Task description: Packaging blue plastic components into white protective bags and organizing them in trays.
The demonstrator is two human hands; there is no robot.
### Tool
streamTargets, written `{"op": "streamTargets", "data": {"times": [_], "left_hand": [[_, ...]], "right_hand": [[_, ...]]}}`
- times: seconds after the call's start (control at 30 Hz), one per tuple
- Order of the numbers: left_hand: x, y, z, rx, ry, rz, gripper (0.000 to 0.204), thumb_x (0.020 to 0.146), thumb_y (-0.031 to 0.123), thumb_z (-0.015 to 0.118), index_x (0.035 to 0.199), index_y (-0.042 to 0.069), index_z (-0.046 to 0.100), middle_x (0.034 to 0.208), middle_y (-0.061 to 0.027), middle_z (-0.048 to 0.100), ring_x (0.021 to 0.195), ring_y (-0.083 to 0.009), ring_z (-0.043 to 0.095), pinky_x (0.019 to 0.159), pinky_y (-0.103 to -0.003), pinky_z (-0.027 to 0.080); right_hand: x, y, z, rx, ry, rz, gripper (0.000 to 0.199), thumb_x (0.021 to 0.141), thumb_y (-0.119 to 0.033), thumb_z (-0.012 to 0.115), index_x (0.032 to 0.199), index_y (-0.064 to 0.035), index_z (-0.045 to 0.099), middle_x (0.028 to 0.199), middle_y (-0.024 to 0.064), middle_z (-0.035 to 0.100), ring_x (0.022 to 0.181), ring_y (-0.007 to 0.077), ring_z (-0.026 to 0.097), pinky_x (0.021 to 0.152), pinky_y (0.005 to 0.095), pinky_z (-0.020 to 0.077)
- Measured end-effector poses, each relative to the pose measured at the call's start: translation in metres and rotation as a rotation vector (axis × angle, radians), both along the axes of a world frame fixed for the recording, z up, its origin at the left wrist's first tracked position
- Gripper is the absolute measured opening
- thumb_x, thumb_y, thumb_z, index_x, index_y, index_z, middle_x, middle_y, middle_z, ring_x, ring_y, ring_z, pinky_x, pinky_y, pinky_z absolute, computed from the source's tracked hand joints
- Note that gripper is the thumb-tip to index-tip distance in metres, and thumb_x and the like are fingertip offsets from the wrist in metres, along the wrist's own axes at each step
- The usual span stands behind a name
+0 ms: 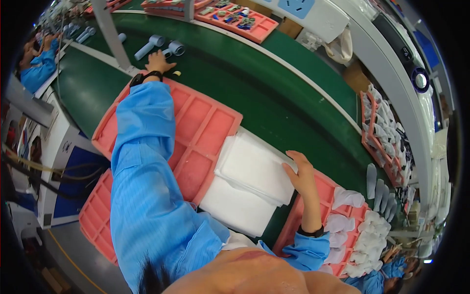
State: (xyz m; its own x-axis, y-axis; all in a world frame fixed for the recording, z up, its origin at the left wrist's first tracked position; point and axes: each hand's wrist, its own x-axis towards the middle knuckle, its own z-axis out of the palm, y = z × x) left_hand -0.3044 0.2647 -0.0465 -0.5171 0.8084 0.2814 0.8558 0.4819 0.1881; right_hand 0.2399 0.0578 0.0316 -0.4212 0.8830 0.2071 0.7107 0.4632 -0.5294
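My left hand (158,62) stretches far out over the green conveyor belt (254,105), fingers spread and holding nothing. Just beyond its fingertips lie two pale blue parts shaped like hair dryers, one with a handle (147,49) and one with a round open end (176,47). Beside the thumb is a small yellowish scrap (176,73). My right hand (302,174) is open, its thumb apart, at the right edge of a stack of white sheets (257,164). Whether it touches the sheets I cannot tell. Under my left arm sits a pink compartment tray (208,120), its visible cells bare.
To the right, another pink tray (325,188) holds white-wrapped pieces (342,223). Grey-blue handle-shaped parts (379,191) lie beyond it. A pink tray of small parts (240,20) stands across the belt. A metal post (110,34) rises near my left hand. Other people work at far left and lower right.
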Motion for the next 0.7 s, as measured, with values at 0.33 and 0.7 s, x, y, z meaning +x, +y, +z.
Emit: {"op": "streamTargets", "data": {"times": [0.33,0.7], "left_hand": [[0.178,-0.024,0.066,-0.061,-1.465,-0.863,0.041,0.082,0.026,0.071,0.115,0.004,0.058,0.090,-0.0067,0.065,0.078,-0.0131,0.062,0.068,-0.028,0.048],[0.348,-0.158,0.120,0.260,-0.661,-1.318,0.038,0.073,0.015,0.074,0.108,0.005,0.061,0.091,-0.0077,0.062,0.079,-0.0232,0.061,0.069,-0.033,0.047]], "right_hand": [[0.032,0.013,0.077,0.157,0.330,-0.257,0.032,0.087,-0.004,0.060,0.118,0.0025,0.058,0.114,0.0119,0.062,0.105,0.0195,0.059,0.092,0.0297,0.0442],[0.009,0.004,0.068,-0.001,0.689,-0.151,0.068,0.079,-0.014,0.073,0.135,0.0031,0.040,0.118,0.0137,0.057,0.103,0.0194,0.057,0.084,0.0288,0.0473]]}}
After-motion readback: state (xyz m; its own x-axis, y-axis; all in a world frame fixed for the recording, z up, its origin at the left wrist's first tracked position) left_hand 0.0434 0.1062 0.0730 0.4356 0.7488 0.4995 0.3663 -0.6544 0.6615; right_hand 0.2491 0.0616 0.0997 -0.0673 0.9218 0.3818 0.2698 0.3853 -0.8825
